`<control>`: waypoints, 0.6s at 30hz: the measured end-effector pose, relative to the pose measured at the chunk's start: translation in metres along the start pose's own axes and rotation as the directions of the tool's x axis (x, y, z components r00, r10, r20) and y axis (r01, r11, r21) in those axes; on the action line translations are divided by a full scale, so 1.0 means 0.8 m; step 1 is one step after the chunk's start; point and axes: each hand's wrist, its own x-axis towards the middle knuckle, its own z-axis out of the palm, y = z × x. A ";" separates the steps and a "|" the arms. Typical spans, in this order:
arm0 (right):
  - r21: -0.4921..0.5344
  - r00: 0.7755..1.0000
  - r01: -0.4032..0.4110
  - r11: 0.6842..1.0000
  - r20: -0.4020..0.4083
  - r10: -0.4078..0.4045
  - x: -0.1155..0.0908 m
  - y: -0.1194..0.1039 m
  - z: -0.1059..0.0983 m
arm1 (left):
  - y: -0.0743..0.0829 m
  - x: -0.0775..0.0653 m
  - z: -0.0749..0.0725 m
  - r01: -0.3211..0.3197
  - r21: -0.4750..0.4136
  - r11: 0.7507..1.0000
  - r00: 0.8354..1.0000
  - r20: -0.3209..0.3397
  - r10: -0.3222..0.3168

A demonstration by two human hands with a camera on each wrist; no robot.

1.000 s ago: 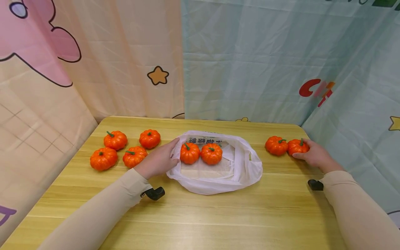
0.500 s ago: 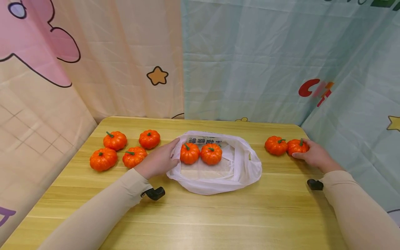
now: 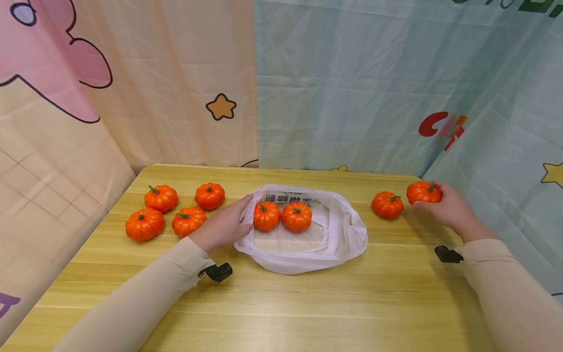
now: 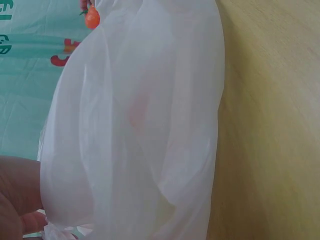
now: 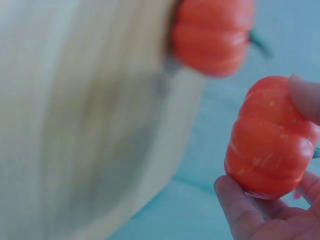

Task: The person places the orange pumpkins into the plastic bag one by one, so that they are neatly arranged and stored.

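Note:
An open white plastic bag (image 3: 303, 261) lies on the table with two small orange pumpkins (image 3: 296, 217) inside. My left hand (image 3: 224, 222) holds the bag's left rim, thumb inside the opening; the left wrist view shows the bag's side (image 4: 135, 120) from close by. At the far right, my right hand (image 3: 455, 210) grips a small orange pumpkin (image 3: 423, 192) with a green stem, raised off the table. The right wrist view has this pumpkin (image 5: 270, 140) between thumb and fingers. Another pumpkin (image 3: 387, 205) sits on the table just left of it.
Several more pumpkins (image 3: 145, 225) stand grouped on the left of the wooden table (image 3: 299, 313), beside my left hand. Printed curtains (image 3: 343, 88) hang behind the table and at both sides. A black wrist camera (image 3: 217, 272) juts out under the left sleeve.
My right hand has lifted its pumpkin off the table, up and slightly to the right, away from the neighbouring one. The left hand and the bag have stayed in place.

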 end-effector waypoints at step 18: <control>0.112 0.962 0.210 0.971 0.156 -0.226 -0.031 -0.159 0.022 | -0.001 0.001 0.000 0.005 -0.011 1.000 1.000 0.006 -0.005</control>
